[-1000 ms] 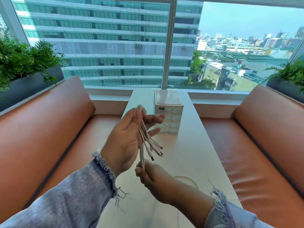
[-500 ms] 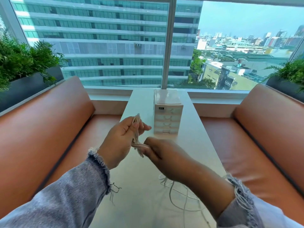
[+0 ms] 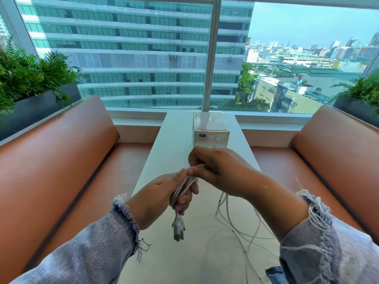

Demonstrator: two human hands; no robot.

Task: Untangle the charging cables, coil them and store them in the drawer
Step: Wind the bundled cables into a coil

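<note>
A bundle of white charging cables [image 3: 182, 188] runs through both hands above the narrow white table [image 3: 174, 132]. My left hand [image 3: 162, 198] grips the bundle, and the plug ends [image 3: 178, 228] dangle below its fingers. My right hand [image 3: 221, 171] pinches the same cables just above and to the right, fingers curled round them. Loose cable loops [image 3: 240, 224] trail from under my right wrist onto the table. A small white drawer unit [image 3: 210, 131] stands behind my right hand, which hides its lower drawers.
Orange-brown bench seats [image 3: 61, 152] line both sides of the table, the right one [image 3: 336, 152] close to my right arm. Planters with green plants [image 3: 30, 78] sit behind each backrest. A large window [image 3: 143, 54] closes off the far end.
Both hands have worked along the bundle. My left hand dropped lower, so the plug ends now hang beneath it. My right hand rose in front of the drawer unit, taking hold of the cables.
</note>
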